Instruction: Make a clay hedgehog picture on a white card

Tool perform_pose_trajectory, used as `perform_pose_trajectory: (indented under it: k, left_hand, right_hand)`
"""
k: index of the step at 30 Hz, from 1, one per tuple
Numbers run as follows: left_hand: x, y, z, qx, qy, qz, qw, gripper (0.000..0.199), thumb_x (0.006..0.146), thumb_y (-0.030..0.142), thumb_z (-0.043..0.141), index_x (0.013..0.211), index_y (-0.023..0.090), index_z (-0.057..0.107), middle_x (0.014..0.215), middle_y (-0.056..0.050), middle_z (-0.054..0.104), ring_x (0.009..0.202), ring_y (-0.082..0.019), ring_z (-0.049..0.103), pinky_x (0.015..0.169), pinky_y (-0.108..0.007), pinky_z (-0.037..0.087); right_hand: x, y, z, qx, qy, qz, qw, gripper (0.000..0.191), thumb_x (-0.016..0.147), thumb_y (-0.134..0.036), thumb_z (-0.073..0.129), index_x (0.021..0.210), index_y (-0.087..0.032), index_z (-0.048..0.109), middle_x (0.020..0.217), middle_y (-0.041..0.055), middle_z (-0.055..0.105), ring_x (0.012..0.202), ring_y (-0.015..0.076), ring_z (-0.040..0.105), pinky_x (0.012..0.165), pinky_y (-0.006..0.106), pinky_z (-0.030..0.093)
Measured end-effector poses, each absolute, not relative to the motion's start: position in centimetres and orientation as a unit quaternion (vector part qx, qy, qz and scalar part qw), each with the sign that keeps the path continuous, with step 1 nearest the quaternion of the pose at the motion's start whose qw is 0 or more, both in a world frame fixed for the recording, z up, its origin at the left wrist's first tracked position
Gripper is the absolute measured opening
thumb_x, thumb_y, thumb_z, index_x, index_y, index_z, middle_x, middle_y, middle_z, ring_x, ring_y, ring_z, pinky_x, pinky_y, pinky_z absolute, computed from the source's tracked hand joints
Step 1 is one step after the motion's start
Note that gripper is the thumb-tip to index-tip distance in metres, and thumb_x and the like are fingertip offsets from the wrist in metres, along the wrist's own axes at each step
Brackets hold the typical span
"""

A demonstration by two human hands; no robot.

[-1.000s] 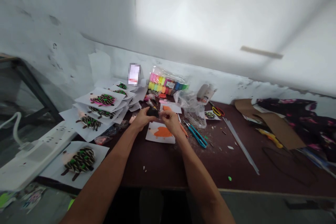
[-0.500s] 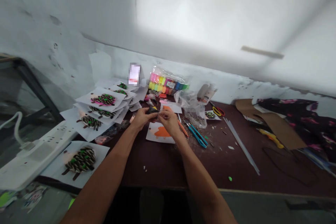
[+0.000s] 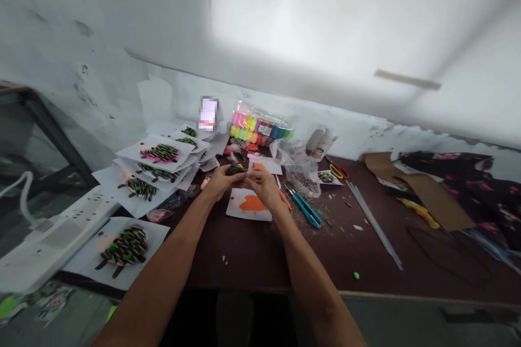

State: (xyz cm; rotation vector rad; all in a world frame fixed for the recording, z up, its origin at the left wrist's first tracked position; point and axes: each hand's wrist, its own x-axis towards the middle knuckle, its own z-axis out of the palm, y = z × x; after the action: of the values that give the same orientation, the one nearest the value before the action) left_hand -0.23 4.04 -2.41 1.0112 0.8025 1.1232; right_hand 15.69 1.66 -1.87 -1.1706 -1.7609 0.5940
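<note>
Far to the left of the left grip, a white power strip lies beside a paper bearing a black-and-green hedgehog figure, nearer the person than the grip. Closer in, to the left of the left grip and a little beyond it, spreads an overlapping pile of papers with similar figures. The left grip is closed on a black lump, held at its fingertips, between the two grips. Nearer the person than both lies a white card with an orange shape, on the dark desk; beyond them leans a pack of coloured clay. The right grip has its fingers drawn together beside the lump; whether they pinch anything cannot be told. Right of it come a crumpled clear bag, a blue-handled tool, scissors, translucent sticks, and, well apart, a yellow tool, brown cardboard and dark patterned cloth.
</note>
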Motion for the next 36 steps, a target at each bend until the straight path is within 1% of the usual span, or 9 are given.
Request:
perform_pose_trajectory:
  k: [5,11,15,18,22,28,32,34,36]
  left_hand:
    - [0.0,3.8,-2.1,0.439,0.356,0.502,0.655,0.056,0.043,0.041,0.094,0.081,0.012,0.066,0.073,-0.002,0.07,0.058,-0.015,0.064,0.059,-0.032,0.058]
    - [0.1,3.5,-1.8,0.475,0.358,0.465,0.656,0.052,0.052,0.045,0.091,0.084,0.013,0.065,0.07,-0.001,0.068,0.055,-0.015,0.064,0.06,-0.033,0.058]
    - [0.1,3.6,-2.0,0.469,0.345,0.481,0.656,0.054,0.046,0.042,0.093,0.081,0.013,0.065,0.072,-0.001,0.069,0.058,-0.015,0.065,0.063,-0.033,0.059]
    - [0.1,3.6,-1.9,0.457,0.341,0.492,0.658,0.053,0.043,0.042,0.094,0.076,0.013,0.064,0.068,0.001,0.067,0.057,-0.014,0.063,0.063,-0.033,0.059]
    - [0.1,3.7,-1.7,0.461,0.34,0.512,0.64,0.052,0.043,0.04,0.094,0.076,0.013,0.064,0.065,0.001,0.066,0.054,-0.013,0.061,0.06,-0.032,0.058]
    - [0.1,4.1,-2.1,0.49,0.357,0.516,0.606,0.043,0.052,0.033,0.089,0.077,0.014,0.06,0.061,0.002,0.063,0.051,-0.014,0.06,0.055,-0.03,0.055]
    - [0.1,4.5,-2.3,0.48,0.396,0.53,0.577,0.032,0.061,0.023,0.081,0.084,0.014,0.061,0.061,0.002,0.064,0.048,-0.014,0.06,0.051,-0.028,0.052]
    - [0.1,4.6,-2.3,0.479,0.413,0.517,0.577,0.028,0.064,0.019,0.078,0.086,0.014,0.062,0.062,0.002,0.065,0.049,-0.015,0.062,0.051,-0.027,0.052]
    - [0.1,4.5,-2.2,0.486,0.429,0.494,0.579,0.023,0.065,0.014,0.074,0.085,0.014,0.062,0.06,0.002,0.064,0.049,-0.016,0.063,0.051,-0.026,0.052]
  right_hand:
    - [14.9,1.3,-1.7,-0.484,-0.701,0.202,0.483,0.01,0.079,-0.02,0.061,0.071,-0.021,0.067,0.085,0.0026,0.068,0.08,0.0165,0.062,0.077,0.028,0.05]
    - [14.9,1.2,-1.5,-0.521,-0.694,0.142,0.476,0.01,0.074,-0.016,0.057,0.066,-0.021,0.058,0.073,0.0005,0.061,0.071,0.0155,0.056,0.069,0.027,0.046]
    - [15.1,1.3,-1.4,-0.514,-0.706,0.158,0.46,0.009,0.073,-0.015,0.057,0.067,-0.021,0.057,0.072,-0.0005,0.061,0.07,0.015,0.056,0.071,0.026,0.047]
    - [15.0,1.2,-1.2,-0.498,-0.712,0.165,0.467,0.009,0.074,-0.015,0.056,0.068,-0.021,0.059,0.078,0.0009,0.064,0.075,0.0156,0.058,0.075,0.028,0.048]
    - [14.9,1.0,-1.3,-0.487,-0.706,0.159,0.489,0.009,0.076,-0.015,0.059,0.073,-0.021,0.064,0.097,0.0051,0.068,0.092,0.0185,0.063,0.085,0.032,0.05]
    - [14.7,0.8,-1.5,-0.492,-0.695,0.134,0.507,0.008,0.078,-0.016,0.06,0.075,-0.021,0.067,0.105,0.0075,0.067,0.1,0.0206,0.062,0.091,0.036,0.05]
    - [15.0,1.1,-1.1,-0.492,-0.659,0.13,0.554,0.009,0.083,-0.023,0.057,0.077,-0.021,0.063,0.106,0.0082,0.067,0.096,0.0197,0.063,0.085,0.033,0.05]
    - [15.4,1.3,-1.0,-0.495,-0.636,0.155,0.571,0.009,0.084,-0.024,0.054,0.082,-0.02,0.063,0.103,0.008,0.068,0.091,0.0189,0.063,0.081,0.031,0.051]
    - [15.8,1.5,-0.9,-0.495,-0.63,0.168,0.575,0.013,0.083,-0.022,0.051,0.087,-0.02,0.064,0.104,0.0073,0.068,0.092,0.0189,0.063,0.08,0.03,0.05]
